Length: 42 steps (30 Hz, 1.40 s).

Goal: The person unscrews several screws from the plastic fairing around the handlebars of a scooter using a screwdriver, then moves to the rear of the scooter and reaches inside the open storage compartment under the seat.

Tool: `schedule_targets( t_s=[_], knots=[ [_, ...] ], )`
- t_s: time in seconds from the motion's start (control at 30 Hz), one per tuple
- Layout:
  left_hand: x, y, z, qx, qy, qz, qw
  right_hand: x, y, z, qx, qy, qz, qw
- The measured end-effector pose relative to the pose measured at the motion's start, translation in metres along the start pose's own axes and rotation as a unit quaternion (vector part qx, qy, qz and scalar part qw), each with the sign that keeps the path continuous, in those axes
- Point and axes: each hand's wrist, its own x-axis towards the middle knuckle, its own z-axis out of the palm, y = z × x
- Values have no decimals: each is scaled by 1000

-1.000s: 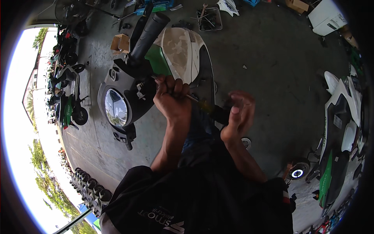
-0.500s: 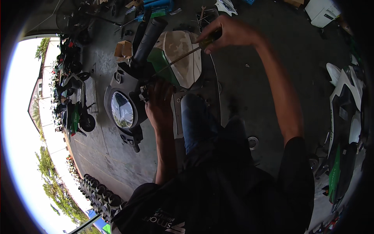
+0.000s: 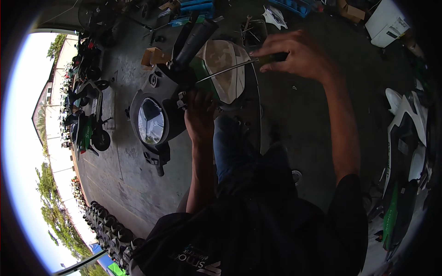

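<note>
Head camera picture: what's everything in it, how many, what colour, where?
near scooter: 1, mostly grey, left of centre
display: 1, silvery, on near scooter
screwdriver: 1, silver shaft, upper centre
patterned panel: 1, tan and white, upper centre
bin: 1, dark, top centre
plastic things: at least 2, blue, top
cardboard boxes: at least 2, brown, top
box-shaped thing: 1, white, top right
parked scooters: too many to count, dark, left
another scooter: 1, white and green, right edge
shirt: 1, black, bottom
jeans: 1 pair, blue, centre
left hand: 1, bare, at near scooter
right hand: 1, bare, holding screwdriver
</note>
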Motion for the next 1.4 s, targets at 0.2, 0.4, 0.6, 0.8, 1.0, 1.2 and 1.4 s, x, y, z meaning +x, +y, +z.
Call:
schedule_targets(
  t_s=[0.2, 0.4, 0.6, 0.8, 1.0, 1.2, 1.4],
  knots=[
    [5, 3, 9, -12, 30, -10, 999, -4, -15, 19, -146, 106, -92, 979],
    [5, 1, 33, 50, 31, -4, 998, -14, -61, 20, -384, 91, -169, 903],
    [5, -4, 36, 58, 38, 14, 997, 46, -100, -15, -346, -64, -196, 915],
    [-7, -8, 65, 28, 120, -3, 992, 135, -119, -26, -216, -203, -171, 940],
    [-24, 2, 35, 13, 78, 6, 997, 129, -111, -8, -182, -257, -134, 940],
    [-9, 3, 25, 54, 90, 13, 994, -9, -45, -24, 56, -99, 116, 987],
    [-23, -11, 49, -45, 153, 21, 987, -157, -7, 53, 172, 51, 366, 913]
  ],
)
